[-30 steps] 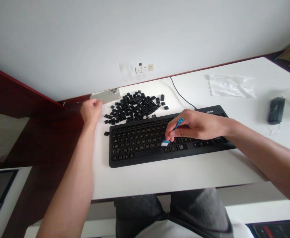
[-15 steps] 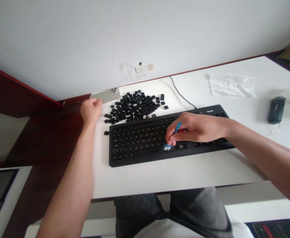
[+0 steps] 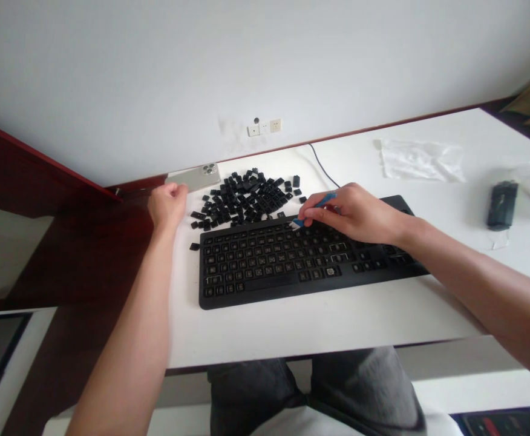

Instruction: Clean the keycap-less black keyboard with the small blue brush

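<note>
A black keyboard (image 3: 265, 266) with its keycaps removed lies on the white desk (image 3: 337, 321). My right hand (image 3: 356, 212) is closed on a small blue brush (image 3: 313, 209), whose white bristles touch the keyboard's top row. My left hand (image 3: 167, 203) is curled into a fist at the desk's left edge, beside a phone (image 3: 192, 177) lying face down. A pile of loose black keycaps (image 3: 247, 197) sits behind the keyboard.
A black mouse (image 3: 501, 206) rests at the right on the desk. Clear plastic wrapping (image 3: 422, 160) lies at the back right. The keyboard's cable (image 3: 323, 166) runs toward the wall. A dark red wooden surface (image 3: 88, 242) adjoins the desk on the left.
My right hand moved the brush from the keyboard's lower rows up to its top row. My left hand stayed put.
</note>
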`<state>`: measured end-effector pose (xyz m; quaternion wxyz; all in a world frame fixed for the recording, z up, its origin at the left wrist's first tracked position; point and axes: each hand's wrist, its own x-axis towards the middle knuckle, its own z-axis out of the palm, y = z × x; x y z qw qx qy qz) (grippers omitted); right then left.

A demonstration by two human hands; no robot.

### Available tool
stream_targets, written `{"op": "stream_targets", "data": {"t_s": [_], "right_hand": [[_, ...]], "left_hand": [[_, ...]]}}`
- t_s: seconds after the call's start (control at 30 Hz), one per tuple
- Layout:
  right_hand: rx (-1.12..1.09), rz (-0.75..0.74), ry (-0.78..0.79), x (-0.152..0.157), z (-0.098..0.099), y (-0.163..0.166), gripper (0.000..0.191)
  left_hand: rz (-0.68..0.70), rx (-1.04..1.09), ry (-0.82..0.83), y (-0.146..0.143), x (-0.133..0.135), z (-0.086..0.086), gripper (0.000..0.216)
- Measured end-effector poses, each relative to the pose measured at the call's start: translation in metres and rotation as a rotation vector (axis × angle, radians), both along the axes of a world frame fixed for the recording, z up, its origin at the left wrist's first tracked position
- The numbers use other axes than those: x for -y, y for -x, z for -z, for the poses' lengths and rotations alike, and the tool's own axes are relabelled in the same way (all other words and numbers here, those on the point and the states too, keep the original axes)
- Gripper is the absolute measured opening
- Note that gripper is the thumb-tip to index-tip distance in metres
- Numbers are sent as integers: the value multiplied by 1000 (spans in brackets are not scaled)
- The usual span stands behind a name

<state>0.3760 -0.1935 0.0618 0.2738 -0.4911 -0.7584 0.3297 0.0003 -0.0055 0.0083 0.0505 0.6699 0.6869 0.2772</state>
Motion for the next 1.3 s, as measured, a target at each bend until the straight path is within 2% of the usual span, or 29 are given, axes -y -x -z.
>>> {"op": "stream_targets", "data": {"t_s": [0.1, 0.2, 0.33, 0.5, 0.6, 0.73, 0.97, 1.17, 1.3], "right_hand": [[5, -3, 0, -1, 2, 0, 48], [32, 58, 0, 0, 1, 0, 50], [-7, -33, -10, -1, 2, 0, 47], [-35, -39, -7, -5, 7, -2, 46], [-44, -106, 4, -7, 8, -5, 43], [-91, -131, 8, -6, 2, -7, 44], [-39, -240, 15, -6, -4, -7, 40], [-15, -154, -51, -8, -1, -10, 39], [-37, -215, -25, -9, 0, -11, 38]], "left_hand": [[-3, 3, 4, 0, 0, 0, 40], [-1, 1, 2, 0, 0, 0, 38], [1, -3, 3, 0, 0, -1, 38], [8, 3, 18, 0, 1, -3, 38], [4, -13, 23, 0, 1, -3, 39], [-2, -31, 40, 0, 1, -3, 41], [5, -60, 42, 1, 1, -2, 43], [10, -46, 31, 2, 2, 0, 45], [-3, -31, 33, 1, 3, -1, 45]]}}
